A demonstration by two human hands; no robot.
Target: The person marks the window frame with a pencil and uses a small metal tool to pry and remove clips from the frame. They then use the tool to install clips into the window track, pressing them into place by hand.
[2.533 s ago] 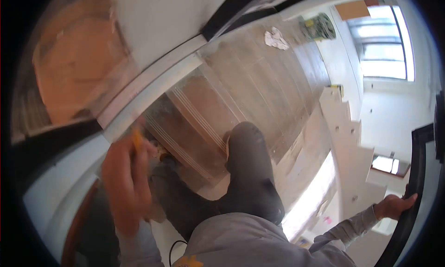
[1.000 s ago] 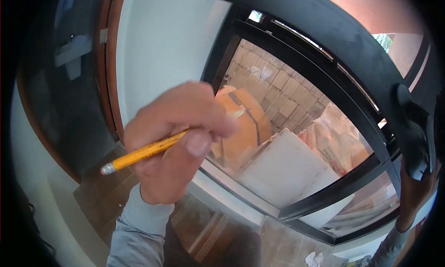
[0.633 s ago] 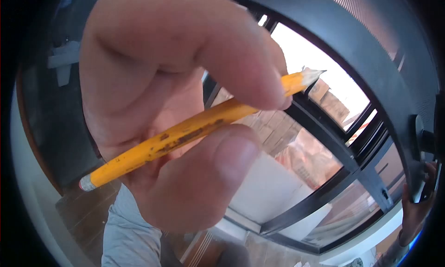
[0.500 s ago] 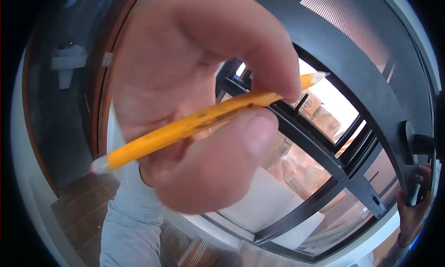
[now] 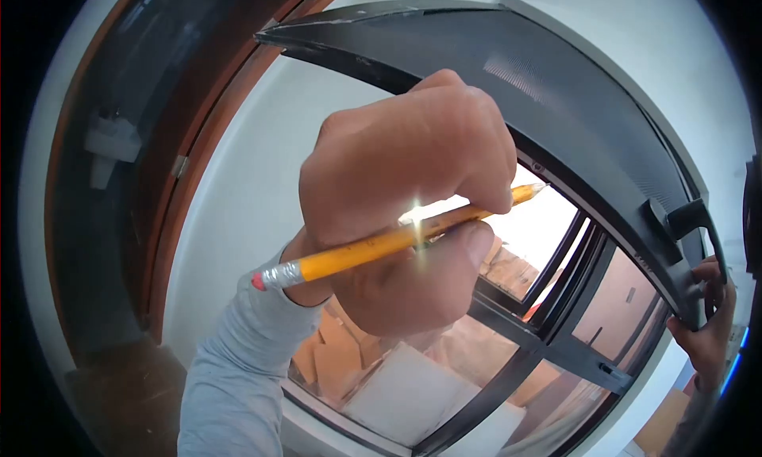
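Note:
My left hand (image 5: 397, 155) is raised in the middle of the view and closed, with thumb and fingertips pinching a yellow pencil (image 5: 341, 257). The pencil slants up to the right, its sharpened tip at the right end and a red eraser in a silver ferrule at the left. At the right edge, my right hand (image 5: 709, 334) has its fingers curled around a black lever handle (image 5: 697, 216). That handle is fixed to a dark, black-framed panel (image 5: 587, 128) which arches across the upper right. Part of the right hand's grip is hidden.
Behind my left hand is a black-framed window (image 5: 508, 378), with cardboard boxes (image 5: 341, 338) and white sheets beyond the glass. On the left, a brown door frame (image 5: 190, 136) surrounds dark glass showing a white basin (image 5: 113, 140). A white wall (image 5: 234, 187) lies between.
My left hand has moved farther from the camera and turned, still pinching the pencil. The view has shifted, showing more of the panel and wall. My right hand stays at the handle.

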